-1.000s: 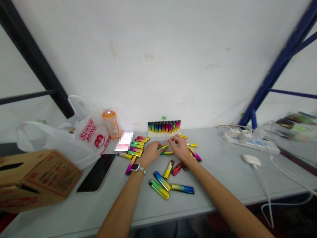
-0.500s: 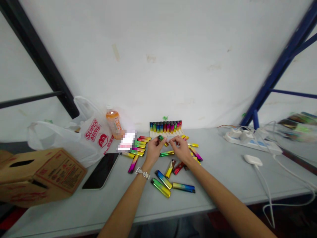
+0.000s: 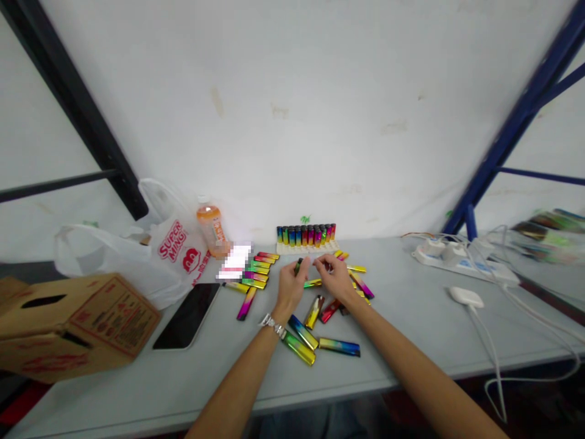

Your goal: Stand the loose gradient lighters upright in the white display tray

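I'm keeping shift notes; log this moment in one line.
left hand: holds lighter; right hand: close by, contents unclear; lighter row: upright near wall; loose lighters: on table

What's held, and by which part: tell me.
The left hand grips a lighter below its dark end; whether the right hand holds anything cannot be told.
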Demonstrator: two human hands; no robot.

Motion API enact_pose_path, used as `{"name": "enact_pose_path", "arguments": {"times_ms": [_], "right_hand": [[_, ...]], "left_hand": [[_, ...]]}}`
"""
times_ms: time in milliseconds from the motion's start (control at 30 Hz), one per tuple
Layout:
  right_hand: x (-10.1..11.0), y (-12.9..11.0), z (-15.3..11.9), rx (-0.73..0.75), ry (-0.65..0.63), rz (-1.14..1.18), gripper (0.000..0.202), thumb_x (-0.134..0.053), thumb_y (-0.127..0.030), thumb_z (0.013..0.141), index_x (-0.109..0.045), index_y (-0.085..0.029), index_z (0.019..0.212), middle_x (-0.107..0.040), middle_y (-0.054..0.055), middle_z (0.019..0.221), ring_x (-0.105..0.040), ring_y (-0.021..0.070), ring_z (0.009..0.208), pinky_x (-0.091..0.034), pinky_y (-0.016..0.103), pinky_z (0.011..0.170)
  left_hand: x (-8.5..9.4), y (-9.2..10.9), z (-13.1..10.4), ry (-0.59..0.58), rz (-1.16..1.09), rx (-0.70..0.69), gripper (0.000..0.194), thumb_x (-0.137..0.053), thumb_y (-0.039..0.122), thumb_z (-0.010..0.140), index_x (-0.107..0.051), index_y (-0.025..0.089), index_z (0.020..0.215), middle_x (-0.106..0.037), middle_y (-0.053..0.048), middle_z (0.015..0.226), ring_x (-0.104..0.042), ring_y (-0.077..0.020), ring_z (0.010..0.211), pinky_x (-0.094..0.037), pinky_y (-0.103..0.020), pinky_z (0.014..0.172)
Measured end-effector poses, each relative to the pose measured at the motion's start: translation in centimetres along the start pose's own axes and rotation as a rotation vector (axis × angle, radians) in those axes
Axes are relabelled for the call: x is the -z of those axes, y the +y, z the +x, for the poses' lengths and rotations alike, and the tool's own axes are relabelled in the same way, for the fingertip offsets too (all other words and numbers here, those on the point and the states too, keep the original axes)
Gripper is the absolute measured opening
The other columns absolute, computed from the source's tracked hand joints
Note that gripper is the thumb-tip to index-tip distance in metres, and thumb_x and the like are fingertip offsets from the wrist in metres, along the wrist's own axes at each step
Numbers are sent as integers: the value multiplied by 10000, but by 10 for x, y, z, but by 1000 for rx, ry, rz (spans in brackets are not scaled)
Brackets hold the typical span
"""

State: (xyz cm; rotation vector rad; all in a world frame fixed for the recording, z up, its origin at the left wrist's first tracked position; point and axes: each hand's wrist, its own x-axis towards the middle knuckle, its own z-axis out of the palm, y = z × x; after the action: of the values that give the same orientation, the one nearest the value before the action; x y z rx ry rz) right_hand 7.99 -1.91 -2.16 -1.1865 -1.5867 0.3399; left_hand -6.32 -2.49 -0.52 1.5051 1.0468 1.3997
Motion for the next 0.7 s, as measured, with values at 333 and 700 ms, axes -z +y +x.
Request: {"name": "enact_pose_path", "arguments": {"times_ms": [333,700], "right_hand": [[1,-1,0,-2,-26,3,265,-514,-361,904,-653,-185,762,-631,15,690,-526,166,656,-404,292,649],[1,-2,-1,-27,-38,25,275,-517,-358,897,-674,-176,765,-615,8,663,-533,161,644,-402,278,640]], "left_hand": [[1,4,-2,35,137,-37,502,-511,542,841,-417,193,493,-373,38,487,-341,-97,490,-238,-253,497],[-4,4,4,60,-171,323,433,-392,451,854,-443,197,507,-299,60,413,-254,-76,385,-218,-221,424]]}}
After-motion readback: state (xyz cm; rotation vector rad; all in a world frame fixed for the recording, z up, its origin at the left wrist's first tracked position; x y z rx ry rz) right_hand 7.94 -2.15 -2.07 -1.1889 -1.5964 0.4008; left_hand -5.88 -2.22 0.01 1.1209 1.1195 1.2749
